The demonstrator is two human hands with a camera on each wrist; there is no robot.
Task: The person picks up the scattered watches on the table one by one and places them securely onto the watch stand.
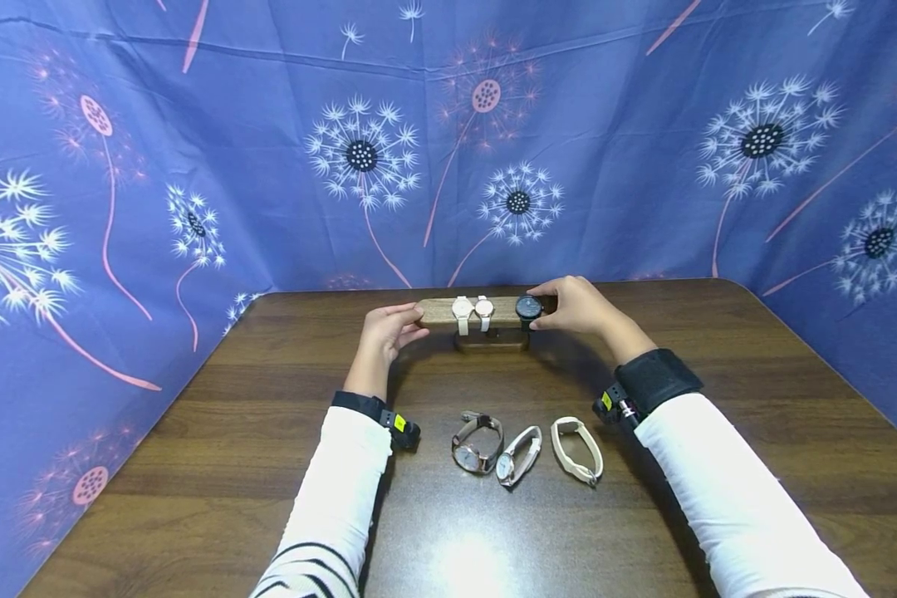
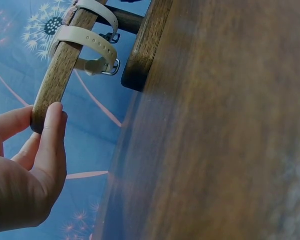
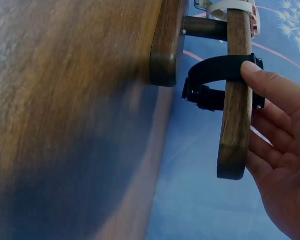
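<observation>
A wooden watch stand stands at the back of the table, its bar carrying a cream-strapped watch, a smaller white-strapped watch and a black watch. With thumb and fingers my left hand pinches the bar's left end; the left wrist view shows this bar end between the fingertips. At the other side, my right hand holds the black watch on the bar. In the right wrist view, the thumb lies at the black strap, and the other fingers are partly hidden behind the bar.
Nearer on the brown table lie three more watches: one with a dark strap, one with a white strap and one with a cream strap. Blue dandelion-patterned cloth hangs behind the table.
</observation>
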